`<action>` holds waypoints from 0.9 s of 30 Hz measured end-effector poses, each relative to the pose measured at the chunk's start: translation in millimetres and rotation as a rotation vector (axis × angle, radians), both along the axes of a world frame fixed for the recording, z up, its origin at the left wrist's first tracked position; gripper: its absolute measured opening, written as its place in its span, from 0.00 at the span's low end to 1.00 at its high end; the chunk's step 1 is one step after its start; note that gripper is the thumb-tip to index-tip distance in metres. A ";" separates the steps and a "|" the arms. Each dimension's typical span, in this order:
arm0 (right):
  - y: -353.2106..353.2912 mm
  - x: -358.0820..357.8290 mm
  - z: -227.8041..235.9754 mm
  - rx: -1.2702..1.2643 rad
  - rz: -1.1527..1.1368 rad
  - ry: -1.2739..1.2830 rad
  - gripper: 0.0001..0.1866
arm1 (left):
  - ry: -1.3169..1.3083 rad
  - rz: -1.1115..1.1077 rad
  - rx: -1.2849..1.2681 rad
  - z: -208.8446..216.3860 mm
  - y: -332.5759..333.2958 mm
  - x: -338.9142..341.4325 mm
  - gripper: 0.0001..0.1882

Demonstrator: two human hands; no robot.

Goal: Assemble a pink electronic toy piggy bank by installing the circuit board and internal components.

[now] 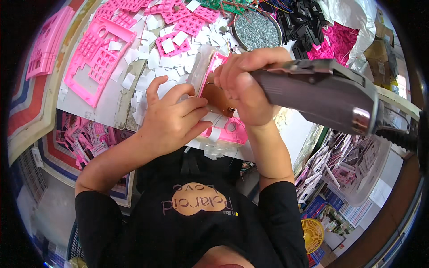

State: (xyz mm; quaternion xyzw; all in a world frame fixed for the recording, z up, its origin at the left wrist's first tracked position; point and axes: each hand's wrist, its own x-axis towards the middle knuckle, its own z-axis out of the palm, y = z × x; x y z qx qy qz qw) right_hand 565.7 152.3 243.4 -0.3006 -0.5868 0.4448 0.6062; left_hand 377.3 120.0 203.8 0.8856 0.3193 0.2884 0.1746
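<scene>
A pink plastic casing [241, 134] with a brown circuit board [213, 99] inside lies on the table in front of me, with clear plastic wrap [202, 62] along its edge. My left hand [174, 109] rests at the casing's left side, its fingers spread and fingertips touching the board's edge. In my right hand [252, 80] is a dark grey electric screwdriver [319, 91], held over the casing, with a black cord at its rear. My hand hides the tool's tip. Thin wires run across the casing's lower part.
A round tray of small screws [257, 29] stands at the back. Pink casing parts [100, 62] and scattered white paper squares [158, 58] lie left and behind. Black parts [308, 22] and a bag of pink pieces [333, 42] sit back right. Filled bins [373, 178] flank me.
</scene>
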 end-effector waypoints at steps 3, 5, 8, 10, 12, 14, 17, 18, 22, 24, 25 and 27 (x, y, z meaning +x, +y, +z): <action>2.4 2.1 0.7 0.082 0.010 -0.240 0.13 | 0.002 0.005 0.023 -1.0 0.4 -1.7 0.13; 3.0 -0.4 -0.4 0.159 -0.021 -0.373 0.12 | 0.011 -0.001 0.035 -2.2 0.7 -3.5 0.13; 3.4 -0.9 5.4 0.146 -0.016 -0.423 0.12 | 0.032 -0.027 0.051 -4.3 0.5 -6.4 0.13; 8.3 1.3 3.8 0.082 0.019 -0.310 0.12 | 0.070 -0.060 0.041 -0.1 -0.2 -7.5 0.16; 11.4 7.3 2.9 0.028 0.008 -0.225 0.13 | 0.020 -0.077 -0.064 9.1 -4.2 -5.0 0.18; 8.0 17.1 11.3 -0.036 -0.077 -0.167 0.17 | 0.010 -0.123 -0.117 16.7 -9.8 1.7 0.20; 2.6 28.2 33.0 -0.083 -0.168 -0.057 0.17 | 0.077 -0.167 -0.119 22.2 -20.3 16.4 0.20; -1.2 31.0 39.3 -0.096 -0.189 -0.015 0.16 | 0.098 -0.197 -0.122 20.2 -19.0 17.5 0.18; -38.4 55.7 30.3 0.077 -0.559 -0.525 0.38 | 0.056 -0.191 -0.188 16.3 -10.6 16.0 0.11; -63.2 65.9 16.9 0.120 -0.436 -0.853 0.34 | -0.007 -0.106 -0.238 20.1 -5.1 15.6 0.07; -71.6 57.4 10.8 0.059 -0.350 -0.829 0.29 | -0.028 -0.051 -0.258 21.6 -2.9 14.8 0.06; -80.3 39.9 -1.9 -0.034 -0.252 -0.807 0.21 | -0.083 -0.009 -0.310 22.2 1.4 18.4 0.05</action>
